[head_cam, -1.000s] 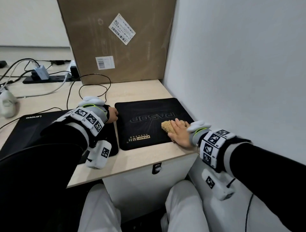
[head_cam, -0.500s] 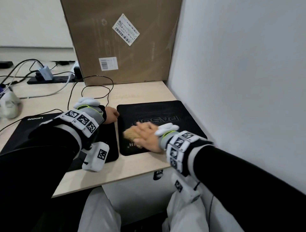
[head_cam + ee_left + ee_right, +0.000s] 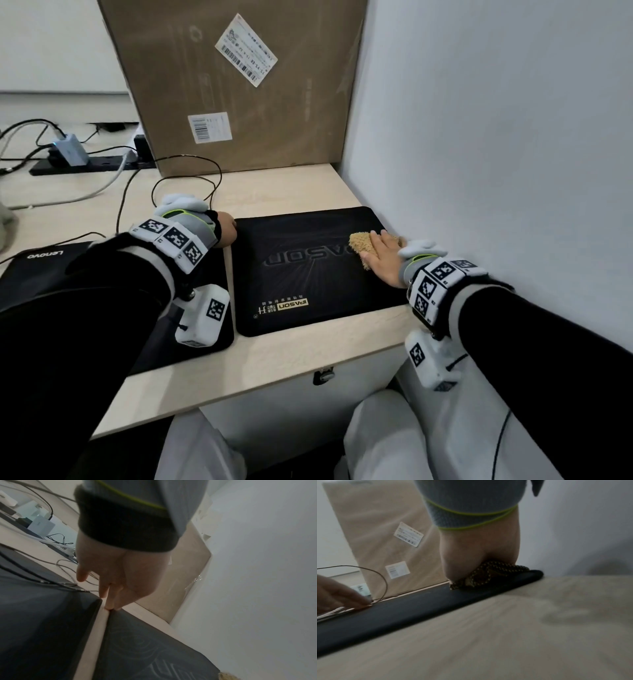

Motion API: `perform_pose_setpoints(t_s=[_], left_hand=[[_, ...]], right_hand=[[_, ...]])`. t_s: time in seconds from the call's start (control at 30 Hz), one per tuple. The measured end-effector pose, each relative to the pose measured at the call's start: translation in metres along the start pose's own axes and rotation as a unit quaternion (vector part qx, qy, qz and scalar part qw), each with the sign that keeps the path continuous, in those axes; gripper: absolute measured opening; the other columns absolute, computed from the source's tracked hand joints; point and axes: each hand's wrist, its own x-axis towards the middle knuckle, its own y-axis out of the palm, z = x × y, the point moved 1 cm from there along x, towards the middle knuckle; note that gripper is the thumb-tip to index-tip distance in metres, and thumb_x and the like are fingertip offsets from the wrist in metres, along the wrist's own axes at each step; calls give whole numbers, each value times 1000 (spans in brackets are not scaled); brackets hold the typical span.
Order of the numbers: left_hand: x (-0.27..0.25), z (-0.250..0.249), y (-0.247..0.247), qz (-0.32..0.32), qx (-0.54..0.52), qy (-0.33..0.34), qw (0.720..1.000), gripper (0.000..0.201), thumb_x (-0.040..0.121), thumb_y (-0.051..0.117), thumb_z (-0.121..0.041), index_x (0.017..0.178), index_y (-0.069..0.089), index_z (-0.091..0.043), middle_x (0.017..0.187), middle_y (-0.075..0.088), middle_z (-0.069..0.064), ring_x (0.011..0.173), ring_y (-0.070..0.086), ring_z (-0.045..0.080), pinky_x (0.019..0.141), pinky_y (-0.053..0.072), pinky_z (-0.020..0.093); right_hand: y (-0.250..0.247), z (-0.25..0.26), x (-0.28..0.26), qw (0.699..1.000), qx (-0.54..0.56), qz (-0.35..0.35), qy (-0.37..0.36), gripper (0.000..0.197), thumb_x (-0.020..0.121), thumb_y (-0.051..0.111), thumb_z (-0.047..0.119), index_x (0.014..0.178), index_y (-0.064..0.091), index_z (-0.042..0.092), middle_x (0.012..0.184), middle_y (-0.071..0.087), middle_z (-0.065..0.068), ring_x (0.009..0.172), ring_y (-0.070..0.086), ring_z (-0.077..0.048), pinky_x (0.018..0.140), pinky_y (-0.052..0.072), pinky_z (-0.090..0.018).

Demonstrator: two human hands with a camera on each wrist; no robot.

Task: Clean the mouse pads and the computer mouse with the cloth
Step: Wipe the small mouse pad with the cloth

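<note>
**Wiping the black mouse pad with the cloth**

The right hand (image 3: 383,257) lies flat with its fingers out straight, and it presses down on a fuzzy tan cloth (image 3: 361,244). The cloth is bunched up under the palm and pokes out on the left side of the hand. It sits on the far right part of a black, flat mouse pad with gold and grey letters (image 3: 308,274), close to the white wall (image 3: 496,154).

The left hand (image 3: 118,574) reaches down with loose, nearly straight fingers. Its fingertips (image 3: 109,605) touch the far left corner of that same pad, right by the thin strip of desk between the two pads. It holds nothing.

Just beside the first pad, on the left, lies a second black mouse pad (image 3: 219,329). Both rest on a pale wooden desk (image 3: 274,363). A big brown cardboard box with white stickers (image 3: 239,85) stands at the back, and a thin dark cable (image 3: 186,178) loops in front of it.
</note>
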Motion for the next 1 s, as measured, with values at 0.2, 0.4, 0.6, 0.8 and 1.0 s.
perform_pose_setpoints(t_s=[0.2, 0.4, 0.6, 0.8, 1.0], left_hand=[[4, 10, 1, 3, -38, 3, 999, 46, 98, 34, -1, 143, 38, -8, 150, 37, 12, 137, 38, 29, 110, 28, 28], [7, 11, -4, 11, -73, 14, 997, 41, 100, 36, -5, 140, 41, -5, 149, 39, 13, 136, 39, 28, 100, 30, 22], [5, 15, -1, 6, -37, 14, 999, 41, 97, 42, -11, 137, 46, -10, 142, 47, 12, 130, 46, 26, 103, 35, 25], [7, 17, -1, -5, -39, 13, 999, 38, 97, 39, -8, 134, 49, -13, 142, 47, 12, 130, 45, 27, 102, 35, 26], [8, 21, 2, -1, -31, 22, 999, 40, 96, 40, -10, 135, 47, -16, 140, 48, 11, 127, 48, 26, 100, 37, 26]], right_hand=[[-28, 6, 25, 999, -17, 21, 32, 64, 100, 22, 40, 149, 5, 4, 158, 9, -16, 146, 9, -32, 119, 7, -42], [-18, 104, 5, 986, -43, 50, -155, 60, 98, 30, 39, 147, 18, 7, 157, 10, -17, 145, 9, -36, 117, 7, -50], [1, 197, -4, 964, -68, 54, -251, 65, 98, 27, 43, 150, 2, 14, 160, -5, -8, 147, -7, -30, 119, -9, -44], [-27, 122, 18, 976, -54, 37, -210, 61, 100, 28, 39, 150, 3, 15, 160, -3, -9, 148, -4, -24, 116, -3, -33], [-35, 40, 41, 997, -26, 50, -54, 63, 100, 22, 43, 150, -2, 14, 159, -8, -10, 147, -8, -27, 118, -7, -36]])
